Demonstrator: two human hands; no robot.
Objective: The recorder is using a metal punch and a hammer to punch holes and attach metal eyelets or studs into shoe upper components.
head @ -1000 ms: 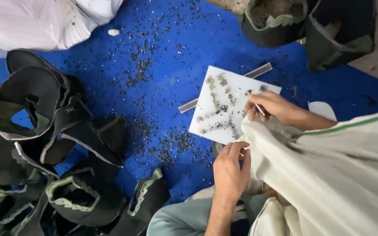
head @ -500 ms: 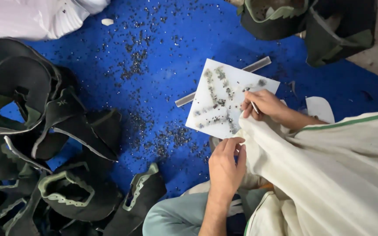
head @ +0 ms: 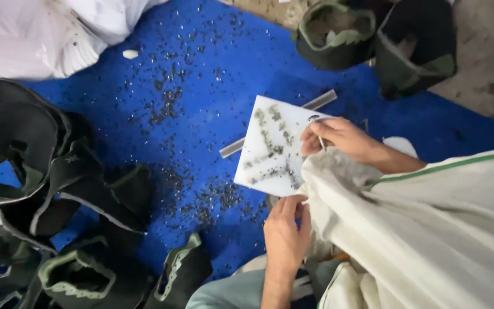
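Observation:
A large off-white woven sack [head: 430,229] with a green stripe lies across my lap at the right. My left hand [head: 286,232] pinches the sack's edge near its corner, fingers closed on the fabric. My right hand [head: 343,140] rests on the upper edge of the sack and holds a thin metal needle-like tool [head: 320,141] between its fingertips. Both hands sit just beside a white square board [head: 267,150], scored and speckled with dark bits, which lies on the blue tarp [head: 212,86].
A flat metal strip [head: 322,101] sticks out from under the board. Black shoe uppers with pale green trim [head: 47,189] pile up at the left, and more [head: 373,34] sit at the top right. A white sack [head: 41,34] lies top left. Dark crumbs litter the tarp.
The view has drifted slightly, so everything sits a little further left in frame. Both hands stay on the sack's edge, the right hand a bit closer to the board.

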